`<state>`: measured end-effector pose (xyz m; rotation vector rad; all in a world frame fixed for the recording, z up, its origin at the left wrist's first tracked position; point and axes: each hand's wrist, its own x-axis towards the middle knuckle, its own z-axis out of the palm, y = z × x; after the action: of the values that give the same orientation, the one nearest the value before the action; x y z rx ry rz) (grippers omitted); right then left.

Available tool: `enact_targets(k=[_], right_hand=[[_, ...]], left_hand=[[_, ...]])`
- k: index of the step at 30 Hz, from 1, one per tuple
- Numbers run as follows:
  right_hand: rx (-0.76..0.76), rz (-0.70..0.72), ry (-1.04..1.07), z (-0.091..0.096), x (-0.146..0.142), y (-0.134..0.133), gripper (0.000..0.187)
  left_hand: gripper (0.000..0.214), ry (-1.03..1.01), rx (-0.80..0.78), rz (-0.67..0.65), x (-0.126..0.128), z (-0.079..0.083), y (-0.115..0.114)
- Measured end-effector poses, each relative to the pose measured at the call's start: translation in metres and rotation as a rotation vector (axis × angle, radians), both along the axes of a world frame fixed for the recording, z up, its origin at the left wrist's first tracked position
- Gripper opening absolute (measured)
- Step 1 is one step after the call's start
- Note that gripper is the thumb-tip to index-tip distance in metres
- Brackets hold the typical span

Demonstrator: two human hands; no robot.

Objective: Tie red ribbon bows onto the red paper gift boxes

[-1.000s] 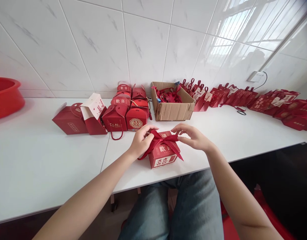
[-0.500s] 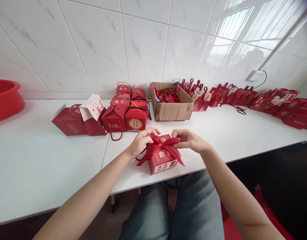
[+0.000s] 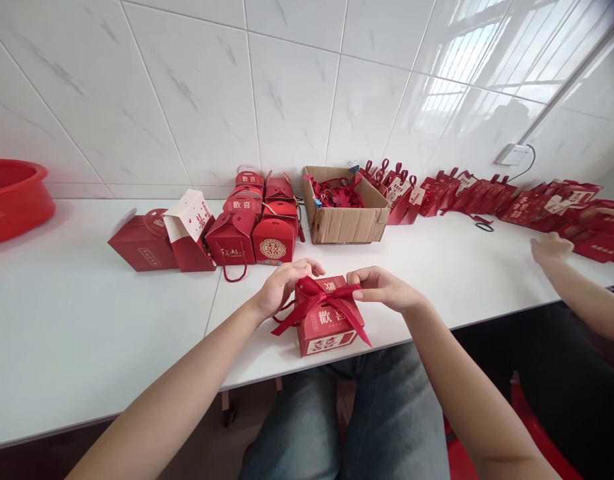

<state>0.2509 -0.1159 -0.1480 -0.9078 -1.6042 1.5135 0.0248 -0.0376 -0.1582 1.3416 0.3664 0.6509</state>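
A red gift box (image 3: pixel 331 319) with gold and white characters sits near the table's front edge. Across its top a red ribbon (image 3: pixel 321 297) is tied in a bow, both tails hanging down over the front. My right hand (image 3: pixel 384 288) pinches the bow's right loop between thumb and fingers. At the box's back left, my left hand (image 3: pixel 285 287) is closed on the bow's left loop, its fingertips partly hidden. A dark red cord shows beside the box, under my left hand.
Behind stand several red gift boxes (image 3: pixel 229 238) and a cardboard box (image 3: pixel 349 225) of red ribbons. Several red gift bags (image 3: pixel 401 200) line the wall. Scissors (image 3: pixel 484 227) lie to the right, near another person's hand (image 3: pixel 551 249). A red basin (image 3: pixel 19 207) is far left.
Another person's hand and forearm have come into view at the right. My right hand stays at the right loop and my left at the left, both shifting slightly. The bow remains tied.
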Motion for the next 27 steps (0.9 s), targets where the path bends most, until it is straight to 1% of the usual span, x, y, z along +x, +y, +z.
enact_targets(k=[2, 4, 8, 11, 12, 15, 17, 19, 21, 23, 25, 26, 27], right_hand=[[0.029, -0.017, -0.041, 0.003, -0.001, -0.001, 0.031], [0.05, -0.037, -0.075, 0.004, -0.002, -0.001, 0.034], [0.048, -0.08, -0.056, -0.002, -0.002, -0.003, 0.035], [0.028, -0.137, 0.054, -0.015, -0.002, -0.007, 0.03], [0.022, -0.155, 0.09, -0.022, -0.001, -0.009, 0.033], [0.029, -0.218, 0.154, -0.043, 0.003, -0.017, 0.05], [0.062, -0.263, 0.147, -0.056, 0.007, -0.025, 0.062], [0.104, -0.316, 0.112, -0.067, 0.01, -0.037, 0.07], [0.127, -0.405, 0.078, -0.074, 0.008, -0.053, 0.07], [0.126, -0.562, 0.011, -0.08, -0.003, -0.069, 0.063], [0.124, -0.76, -0.127, -0.085, -0.024, -0.085, 0.058], [0.136, -0.843, -0.213, -0.088, -0.038, -0.091, 0.06], [0.17, -0.905, -0.285, -0.091, -0.053, -0.096, 0.068]], left_hand=[[0.033, 0.001, 0.006, -0.001, 0.0, -0.002, 0.0], [0.034, -0.005, 0.029, 0.0, 0.0, -0.003, 0.0], [0.039, -0.011, 0.015, -0.021, 0.0, -0.005, -0.001], [0.041, -0.042, 0.014, 0.018, 0.002, -0.003, -0.001], [0.041, -0.052, 0.014, 0.032, 0.002, -0.003, -0.002], [0.041, -0.058, 0.01, 0.047, 0.004, -0.003, -0.002], [0.043, -0.053, -0.008, 0.063, 0.005, -0.004, -0.002], [0.044, -0.051, -0.045, 0.089, 0.006, -0.005, -0.002], [0.044, -0.051, -0.08, 0.113, 0.007, -0.006, -0.001], [0.044, -0.041, -0.092, 0.143, 0.008, -0.007, -0.001], [0.044, -0.019, -0.096, 0.187, 0.01, -0.01, -0.001], [0.044, -0.004, -0.101, 0.21, 0.011, -0.011, -0.002], [0.043, 0.015, -0.11, 0.23, 0.013, -0.013, -0.003]])
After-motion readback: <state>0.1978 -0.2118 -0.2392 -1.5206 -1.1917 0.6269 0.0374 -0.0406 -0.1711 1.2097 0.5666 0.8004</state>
